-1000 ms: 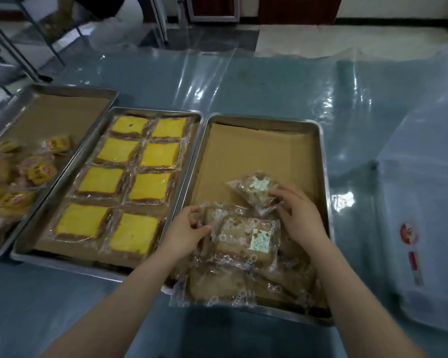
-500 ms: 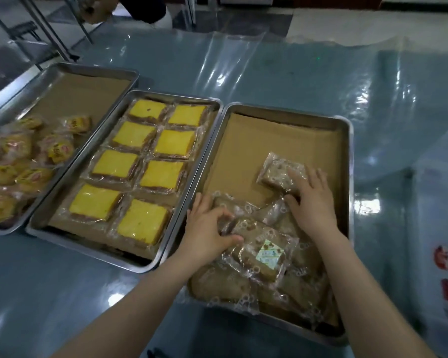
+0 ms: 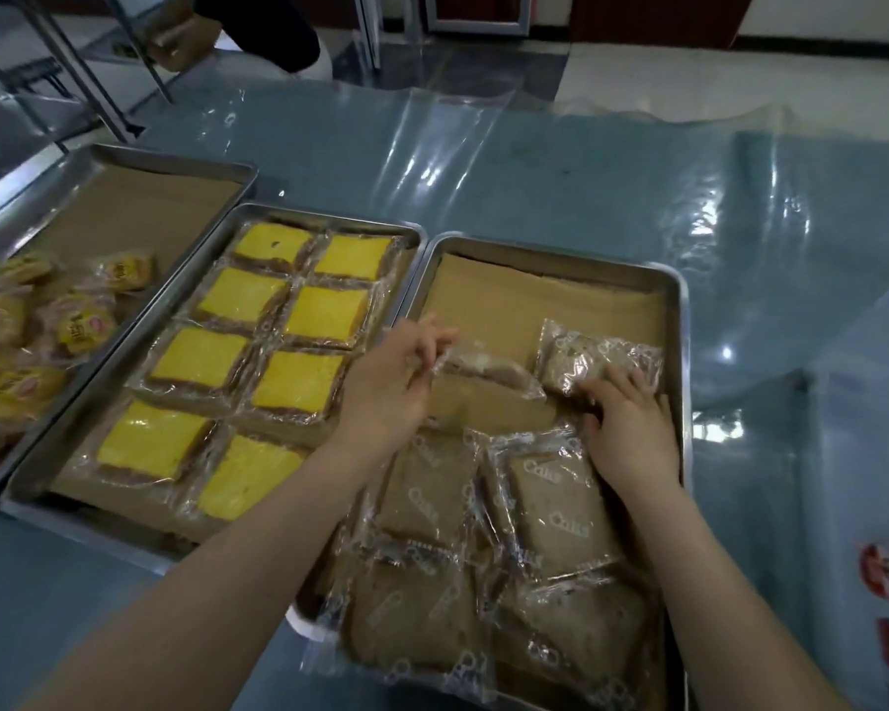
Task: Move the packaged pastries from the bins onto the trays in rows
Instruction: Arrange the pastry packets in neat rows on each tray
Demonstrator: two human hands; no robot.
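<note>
The right metal tray is lined with brown paper and holds several brown cakes in clear wrappers. My left hand pinches the left edge of one wrapped brown cake just above the paper in the tray's middle. My right hand rests with fingers spread on another wrapped brown cake lying near the tray's right wall. Nearer me, several wrapped cakes lie in overlapping pairs.
The middle tray holds yellow-topped wrapped cakes in two columns. A left tray has loose yellow-labelled pastries. A big translucent bag sits at right. Clear plastic sheeting covers the table.
My left hand lifted a brown cake off the pile and carried it up to the tray's middle. My right hand pushed its cake farther back and right. The camera moved closer.
</note>
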